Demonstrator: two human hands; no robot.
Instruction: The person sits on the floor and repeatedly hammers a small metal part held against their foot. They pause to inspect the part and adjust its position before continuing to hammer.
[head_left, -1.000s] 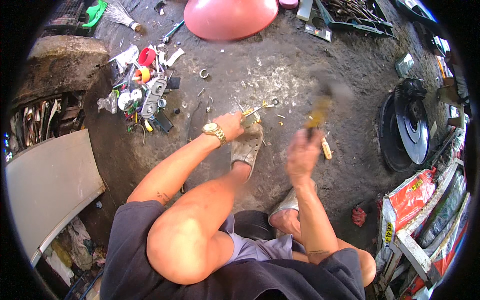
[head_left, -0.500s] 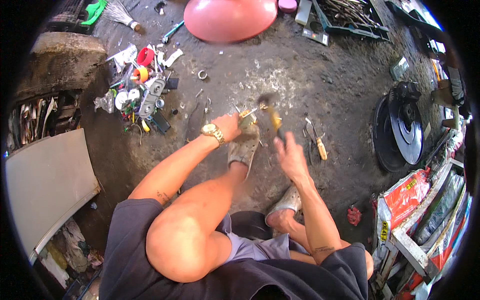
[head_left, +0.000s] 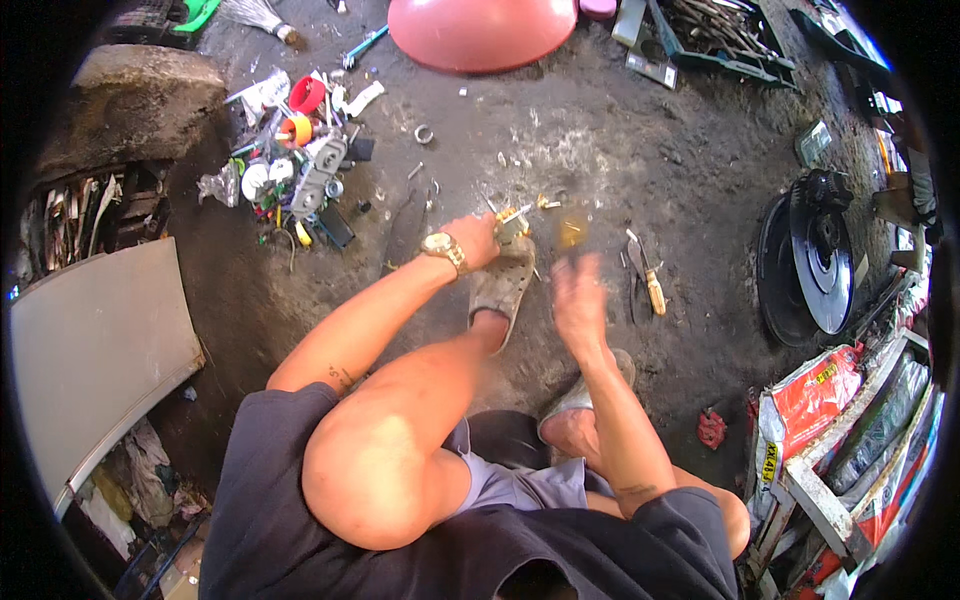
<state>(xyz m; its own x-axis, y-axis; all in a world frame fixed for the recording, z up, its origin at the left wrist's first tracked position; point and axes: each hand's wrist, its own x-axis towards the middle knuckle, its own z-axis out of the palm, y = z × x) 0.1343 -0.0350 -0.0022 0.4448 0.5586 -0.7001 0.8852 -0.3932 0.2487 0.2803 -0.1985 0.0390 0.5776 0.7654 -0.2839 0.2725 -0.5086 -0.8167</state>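
Note:
My left hand (head_left: 475,240), a gold watch on its wrist, is closed on a small metal and brass-coloured piece (head_left: 514,220) low at the toe of my left clog (head_left: 503,282). Fingers hide part of that piece. To the right, my right hand (head_left: 580,300) is smeared by motion, gripping a hammer (head_left: 573,228) whose yellow shaft shows only as a blur; its head cannot be made out. A brass-coloured bit (head_left: 546,202) lies just beyond the held piece. Right of the hammer, dark-handled pliers (head_left: 637,275) rest beside a screwdriver with a yellowish handle (head_left: 656,292).
A pile of plastic and metal scrap (head_left: 315,170) lies at far left. Ahead stands a red rounded basin (head_left: 483,35). Black round parts (head_left: 815,260) lie at the right, above a white frame (head_left: 825,500) holding sacks. A pale panel (head_left: 105,350) leans at left.
The hammer and my right hand have moved and are now more blurred. My left hand stays on the metal piece. The whole view has shifted slightly.

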